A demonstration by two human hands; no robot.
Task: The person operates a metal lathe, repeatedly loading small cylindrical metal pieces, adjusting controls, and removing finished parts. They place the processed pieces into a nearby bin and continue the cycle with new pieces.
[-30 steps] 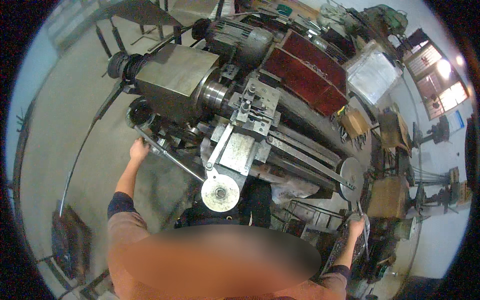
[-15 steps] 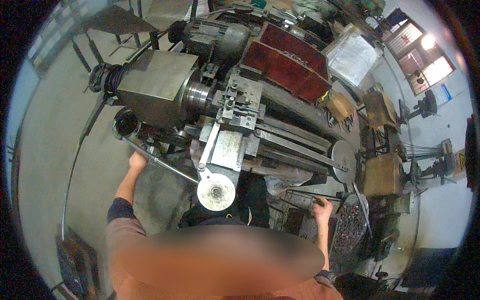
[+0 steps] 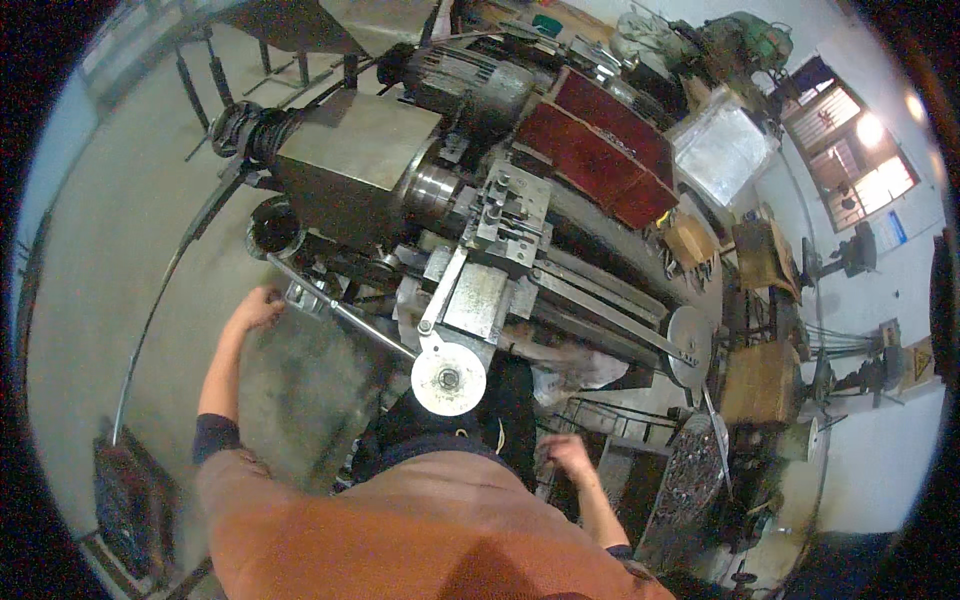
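We see a loose top (image 3: 370, 530), rust-orange over most of its front and duller, pinkish brown toward the waist and on the left sleeve (image 3: 243, 482). Its left cuff (image 3: 215, 436) is a broad navy band, and the right cuff (image 3: 621, 552) looks equally dark. A dark hem (image 3: 445, 443) edges the waist. Below it we make out black trousers (image 3: 512, 385). We find the left hand (image 3: 258, 306) and right hand (image 3: 567, 455) bare.

Mach. (image 3: 355, 140) ctr., motor (image 3: 470, 85) behind, tray (image 3: 585, 165) R of motor, rod (image 3: 375, 332) front L.
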